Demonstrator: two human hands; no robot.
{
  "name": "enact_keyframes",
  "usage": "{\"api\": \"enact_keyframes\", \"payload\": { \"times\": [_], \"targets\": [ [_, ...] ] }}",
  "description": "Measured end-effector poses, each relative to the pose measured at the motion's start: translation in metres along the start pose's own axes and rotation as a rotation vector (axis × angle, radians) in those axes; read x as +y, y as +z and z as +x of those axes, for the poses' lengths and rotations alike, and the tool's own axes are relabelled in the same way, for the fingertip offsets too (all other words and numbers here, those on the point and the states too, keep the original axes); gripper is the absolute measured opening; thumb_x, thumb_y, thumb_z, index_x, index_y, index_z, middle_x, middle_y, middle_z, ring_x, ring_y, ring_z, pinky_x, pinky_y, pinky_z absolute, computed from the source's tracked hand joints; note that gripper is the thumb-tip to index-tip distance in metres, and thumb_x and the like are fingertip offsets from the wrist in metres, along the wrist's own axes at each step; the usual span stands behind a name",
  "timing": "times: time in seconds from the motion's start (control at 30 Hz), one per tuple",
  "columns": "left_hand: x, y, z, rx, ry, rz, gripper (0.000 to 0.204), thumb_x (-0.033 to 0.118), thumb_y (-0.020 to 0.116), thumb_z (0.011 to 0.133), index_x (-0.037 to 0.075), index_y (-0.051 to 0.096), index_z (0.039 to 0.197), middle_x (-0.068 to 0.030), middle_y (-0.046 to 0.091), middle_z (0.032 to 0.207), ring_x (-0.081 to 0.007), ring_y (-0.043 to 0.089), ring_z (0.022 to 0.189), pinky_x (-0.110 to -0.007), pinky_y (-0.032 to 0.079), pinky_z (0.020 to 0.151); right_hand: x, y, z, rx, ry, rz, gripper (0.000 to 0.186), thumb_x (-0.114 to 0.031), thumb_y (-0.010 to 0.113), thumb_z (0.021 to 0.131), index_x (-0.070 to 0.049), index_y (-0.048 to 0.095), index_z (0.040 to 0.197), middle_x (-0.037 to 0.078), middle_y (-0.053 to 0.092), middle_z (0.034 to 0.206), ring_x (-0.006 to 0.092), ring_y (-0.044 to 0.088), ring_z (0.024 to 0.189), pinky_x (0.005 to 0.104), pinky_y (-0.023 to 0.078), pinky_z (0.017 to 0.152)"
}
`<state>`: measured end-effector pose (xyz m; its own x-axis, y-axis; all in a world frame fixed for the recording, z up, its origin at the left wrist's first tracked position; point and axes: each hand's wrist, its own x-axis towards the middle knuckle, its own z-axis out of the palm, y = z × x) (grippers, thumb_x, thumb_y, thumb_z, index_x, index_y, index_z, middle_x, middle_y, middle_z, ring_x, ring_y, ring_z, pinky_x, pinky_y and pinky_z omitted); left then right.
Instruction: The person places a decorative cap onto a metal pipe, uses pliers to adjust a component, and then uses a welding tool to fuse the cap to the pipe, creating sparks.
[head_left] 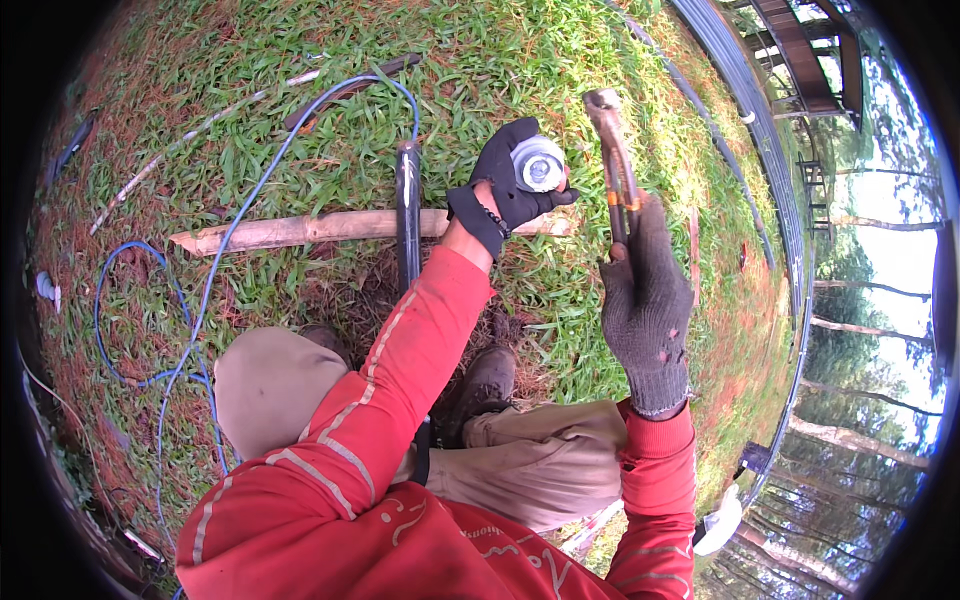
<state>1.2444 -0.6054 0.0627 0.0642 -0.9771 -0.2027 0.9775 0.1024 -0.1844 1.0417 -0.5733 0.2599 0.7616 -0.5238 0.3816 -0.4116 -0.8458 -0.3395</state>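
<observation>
My left hand, in a black glove with bare fingertips, is closed around a round grey-white fitting with a ringed, pale centre facing up. I cannot make out its exact kind. To its right my right hand, in a worn grey knit glove, grips a rusty pincers-like tool with a blunt head and slim handles with orange bands. The tool's head points away from me, apart from the fitting. Beside my left wrist a black pipe stands up, with a blue hose at its top end.
A split wooden pole lies across the grass behind the pipe. Looped blue hose lies at the left, near a thin stick. My boot is beside dug soil. Long dark pipes run along the right, before trees.
</observation>
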Motion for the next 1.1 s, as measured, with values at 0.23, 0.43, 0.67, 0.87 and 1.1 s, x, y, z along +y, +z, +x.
{"api": "enact_keyframes", "payload": {
  "times": [0.23, 0.43, 0.67, 0.87, 1.1],
  "targets": [
    [-0.008, 0.009, -0.005, 0.094, 0.034, 0.096, 0.027, 0.042, 0.063, 0.106, 0.017, 0.067, 0.114, -0.0087, 0.073, 0.104, -0.0363, 0.072, 0.101, -0.067, 0.06, 0.093, 0.009, -0.001, -0.01, 0.004, 0.038, 0.051, 0.051, -0.005, 0.062, 0.106, 0.005, 0.056, 0.155, 0.03, 0.074, 0.13, 0.0416, 0.078, 0.112, 0.0459, 0.062, 0.093],
    [-0.002, 0.001, -0.008, -0.024, -0.017, 0.042, 0.021, 0.035, 0.064, 0.107, 0.016, 0.069, 0.113, -0.007, 0.074, 0.1, -0.0324, 0.074, 0.095, -0.059, 0.064, 0.089, 0.003, -0.004, -0.004, -0.414, 0.175, -0.095, 0.053, -0.003, 0.065, 0.103, 0.007, 0.056, 0.155, 0.027, 0.075, 0.135, 0.0317, 0.077, 0.12, 0.0397, 0.058, 0.103],
    [0.005, -0.006, -0.012, -0.246, 0.003, 0.225, 0.033, 0.042, 0.063, 0.109, 0.012, 0.07, 0.12, -0.0118, 0.077, 0.118, -0.0327, 0.073, 0.109, -0.065, 0.059, 0.098, 0.011, -0.003, -0.008, -0.1, 0.071, 0.065, 0.05, -0.002, 0.065, 0.099, -0.001, 0.063, 0.15, 0.03, 0.074, 0.124, 0.0467, 0.075, 0.111, 0.0478, 0.062, 0.091],
    [-0.004, -0.004, -0.002, -0.086, 0.044, 0.079, 0.04, 0.048, 0.063, 0.107, 0.008, 0.069, 0.109, -0.0142, 0.076, 0.109, -0.0418, 0.072, 0.101, -0.071, 0.058, 0.088, 0.01, -0.004, -0.012, -0.135, 0.16, 0.096, 0.052, -0.002, 0.065, 0.101, 0.0, 0.06, 0.153, 0.03, 0.073, 0.132, 0.0431, 0.075, 0.121, 0.0446, 0.06, 0.099],
    [0.0, -0.002, -0.005, -0.04, -0.013, 0.007, 0.035, 0.044, 0.064, 0.106, 0.009, 0.068, 0.111, -0.016, 0.074, 0.103, -0.0473, 0.073, 0.094, -0.073, 0.06, 0.088, 0.003, -0.007, -0.005, -0.069, 0.009, -0.011, 0.051, -0.002, 0.064, 0.102, -0.001, 0.059, 0.153, 0.031, 0.072, 0.133, 0.0471, 0.073, 0.119, 0.0472, 0.06, 0.099]
  ]
}}
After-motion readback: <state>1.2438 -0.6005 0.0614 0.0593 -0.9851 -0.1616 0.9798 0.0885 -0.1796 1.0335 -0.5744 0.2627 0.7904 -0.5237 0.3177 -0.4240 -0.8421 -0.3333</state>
